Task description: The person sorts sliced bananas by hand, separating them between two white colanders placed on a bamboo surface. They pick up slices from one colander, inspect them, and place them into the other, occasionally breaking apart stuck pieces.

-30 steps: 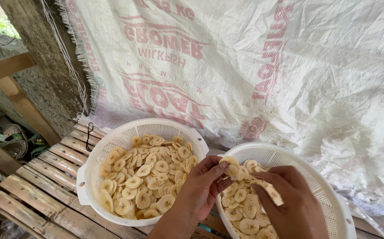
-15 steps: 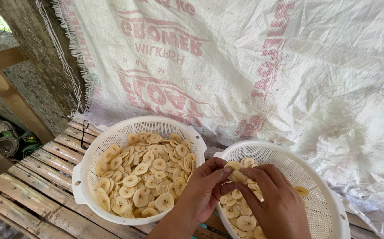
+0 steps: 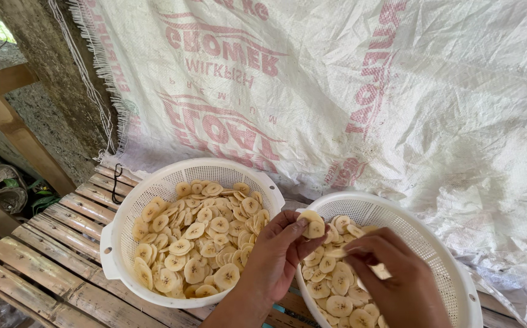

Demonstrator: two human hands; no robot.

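Banana slices (image 3: 313, 228) pinched in left hand (image 3: 278, 255) over right colander (image 3: 433, 243); right hand (image 3: 397, 282) fingers curled, picking slices there.

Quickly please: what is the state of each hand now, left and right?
Left hand: fingers closed on pale banana slices over the right colander.
Right hand: fingers bent down among the slices; a grip cannot be told.

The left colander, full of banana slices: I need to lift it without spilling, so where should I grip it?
Probably by its two tab handles, both hands coming in from opposite sides: one on the near-left rim of the left colander, one on the far-right rim. It sits level, heaped with banana slices, so a one-sided grip could tip it.
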